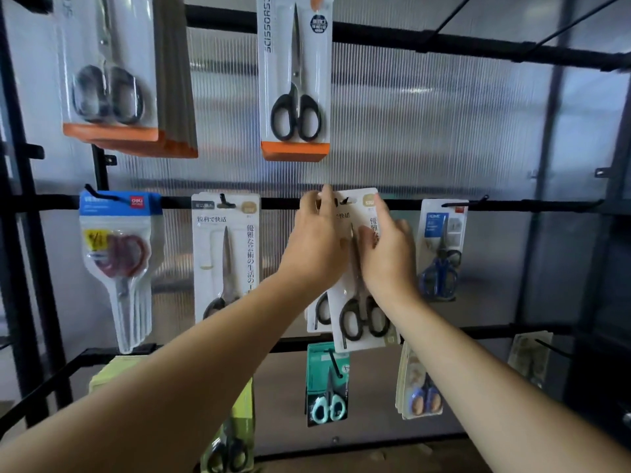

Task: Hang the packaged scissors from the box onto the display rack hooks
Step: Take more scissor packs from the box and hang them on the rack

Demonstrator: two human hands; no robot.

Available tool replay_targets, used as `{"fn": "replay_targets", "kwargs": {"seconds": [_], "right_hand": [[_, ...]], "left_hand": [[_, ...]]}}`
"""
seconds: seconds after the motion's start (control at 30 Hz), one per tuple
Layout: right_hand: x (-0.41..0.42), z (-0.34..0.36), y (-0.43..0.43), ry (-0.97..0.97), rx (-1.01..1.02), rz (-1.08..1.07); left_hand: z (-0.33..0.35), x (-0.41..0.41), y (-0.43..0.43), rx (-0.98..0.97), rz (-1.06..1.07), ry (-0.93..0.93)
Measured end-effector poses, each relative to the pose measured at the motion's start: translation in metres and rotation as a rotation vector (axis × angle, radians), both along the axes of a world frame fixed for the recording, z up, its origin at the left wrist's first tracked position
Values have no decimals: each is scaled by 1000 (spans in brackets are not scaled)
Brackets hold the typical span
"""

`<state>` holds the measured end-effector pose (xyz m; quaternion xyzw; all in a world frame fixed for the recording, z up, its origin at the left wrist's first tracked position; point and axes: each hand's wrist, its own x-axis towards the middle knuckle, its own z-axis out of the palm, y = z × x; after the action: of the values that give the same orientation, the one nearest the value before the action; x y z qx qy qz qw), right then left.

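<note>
- Middle rail [280,203]: the white scissors pack [358,268] hangs tilted just below it, over another pack [316,315].
- Left hand [316,240] pinches the pack's top corner at the rail; right hand [386,254] grips its right edge, below the rail.
- Hook [345,201] on the rail: level the card, then slide it fully back.

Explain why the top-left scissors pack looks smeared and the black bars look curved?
Head view: the orange-based pack hangs nearest the lens, out of focus; the wide-angle lens bows the rack bars; the white scissors pack held by the left hand and right hand looks sharper.
</note>
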<state>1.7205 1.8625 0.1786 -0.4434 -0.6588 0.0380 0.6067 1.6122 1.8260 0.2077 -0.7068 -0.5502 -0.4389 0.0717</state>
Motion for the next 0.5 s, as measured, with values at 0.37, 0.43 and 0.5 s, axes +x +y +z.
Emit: {"fn": "replay_targets", "kwargs": {"seconds": [0.37, 0.43, 0.5], "right_hand": [[-6, 1, 11, -44, -87, -18], [-9, -1, 16, -47, -100, -29], [-11, -3, 19, -48, -102, -36]], "left_hand": [[3, -8, 18, -50, 14, -26], [0, -9, 22, -33, 56, 15], [-5, -11, 24, -29, 102, 81]]}}
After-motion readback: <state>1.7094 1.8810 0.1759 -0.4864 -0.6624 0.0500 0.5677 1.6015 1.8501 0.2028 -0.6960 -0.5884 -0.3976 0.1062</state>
